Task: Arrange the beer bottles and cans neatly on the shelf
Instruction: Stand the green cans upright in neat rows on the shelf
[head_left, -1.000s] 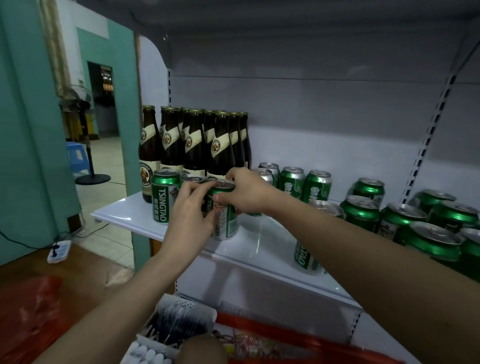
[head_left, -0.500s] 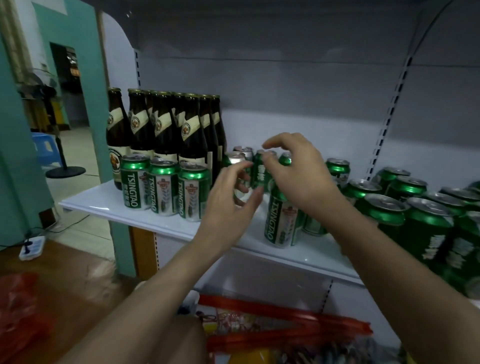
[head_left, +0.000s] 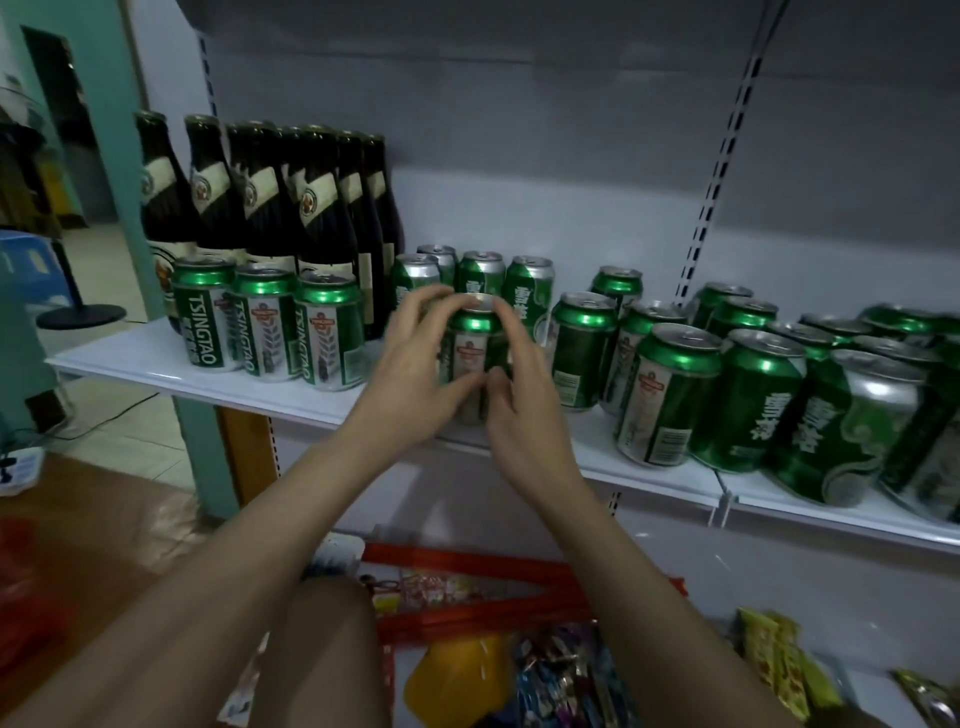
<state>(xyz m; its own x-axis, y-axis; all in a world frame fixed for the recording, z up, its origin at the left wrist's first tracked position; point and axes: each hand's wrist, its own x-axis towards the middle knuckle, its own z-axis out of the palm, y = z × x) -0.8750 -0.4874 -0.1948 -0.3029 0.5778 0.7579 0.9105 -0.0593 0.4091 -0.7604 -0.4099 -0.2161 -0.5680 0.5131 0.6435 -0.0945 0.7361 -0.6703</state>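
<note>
Head view: partly done, I'd judge. Dark bottles (head_left: 270, 202) stand grouped at upper left of the shelf (head_left: 156, 371), with three front cans (head_left: 267, 325) in a tidy row before them. Loose cans (head_left: 748, 384) at centre right and right edge sit scattered, labels facing every way, so most work remains. Held can (head_left: 474, 343) stands upright mid-frame, near the shelf's front edge. Left hand (head_left: 415, 374) and right hand (head_left: 524, 395) both curl around it from either side, thumbs nearly meeting low on its front.

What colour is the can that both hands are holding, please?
The can is green with a silver top, seen in the head view.
</note>
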